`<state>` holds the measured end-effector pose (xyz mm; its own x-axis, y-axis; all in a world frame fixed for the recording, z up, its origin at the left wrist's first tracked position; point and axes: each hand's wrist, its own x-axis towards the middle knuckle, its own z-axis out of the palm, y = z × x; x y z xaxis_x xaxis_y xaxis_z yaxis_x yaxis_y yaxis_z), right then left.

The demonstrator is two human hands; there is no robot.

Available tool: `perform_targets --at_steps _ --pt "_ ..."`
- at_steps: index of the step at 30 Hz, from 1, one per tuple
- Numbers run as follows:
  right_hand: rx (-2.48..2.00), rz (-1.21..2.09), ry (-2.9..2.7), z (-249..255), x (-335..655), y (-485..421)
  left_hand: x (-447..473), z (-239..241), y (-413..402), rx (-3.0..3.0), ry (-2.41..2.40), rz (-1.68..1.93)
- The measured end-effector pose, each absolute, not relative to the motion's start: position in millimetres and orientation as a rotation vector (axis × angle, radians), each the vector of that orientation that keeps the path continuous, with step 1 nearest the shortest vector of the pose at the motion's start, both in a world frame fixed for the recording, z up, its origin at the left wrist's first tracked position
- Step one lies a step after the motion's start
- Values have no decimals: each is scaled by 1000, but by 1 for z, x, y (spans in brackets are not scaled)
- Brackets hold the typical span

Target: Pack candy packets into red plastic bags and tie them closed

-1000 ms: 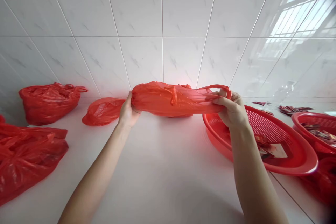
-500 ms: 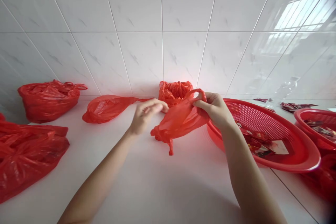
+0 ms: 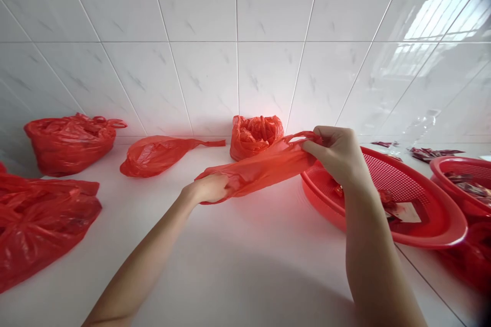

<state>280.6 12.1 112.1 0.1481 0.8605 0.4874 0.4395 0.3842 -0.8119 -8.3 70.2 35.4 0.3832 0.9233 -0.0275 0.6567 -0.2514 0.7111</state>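
Observation:
A thin red plastic bag [image 3: 264, 166] stretches between my two hands above the white counter [image 3: 230, 265]. My right hand [image 3: 337, 150] pinches it by its handle end, thumb and fingers closed. At the bag's other end, my left hand [image 3: 209, 188] reaches inside the plastic, which covers its fingers, so their pose is hidden. Behind the held bag, against the wall, stands a bundle of crumpled red bags [image 3: 255, 135]. Left of that, a loose red bag [image 3: 153, 156] lies on the counter with its end trailing right.
To the right, a large red mesh basket [image 3: 437, 232] holds small wrapped packets, and a second red basket [image 3: 441, 166] stands beyond it. Two full red bags, one at the back [image 3: 72, 145] and one nearer [image 3: 42, 225], lie at left. A clear bottle [image 3: 420, 127] is by the tiled wall.
My left hand has gone from beside the bag into its end. My right hand has moved right with the handle, and the bag is now drawn out longer and straighter.

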Motion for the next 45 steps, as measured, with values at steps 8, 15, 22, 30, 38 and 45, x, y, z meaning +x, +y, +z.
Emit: perform_targets --at_steps 8,15,22,30,38,45 --pt "-1117 30 -1910 115 270 -6 -3 23 67 1988 1249 446" --pt "-991 86 -2635 89 214 0 -2 26 65 1973 1253 383" --pt "-1754 91 -2790 34 204 50 -12 25 75 1976 1323 473" --pt "-2203 99 -2679 25 206 56 -41 15 95 1983 1334 569" --pt "-1967 15 -2709 34 201 49 -17 11 80 2195 1235 497" --pt "-1844 75 -2836 18 196 55 -5 -11 93 2230 1331 653"
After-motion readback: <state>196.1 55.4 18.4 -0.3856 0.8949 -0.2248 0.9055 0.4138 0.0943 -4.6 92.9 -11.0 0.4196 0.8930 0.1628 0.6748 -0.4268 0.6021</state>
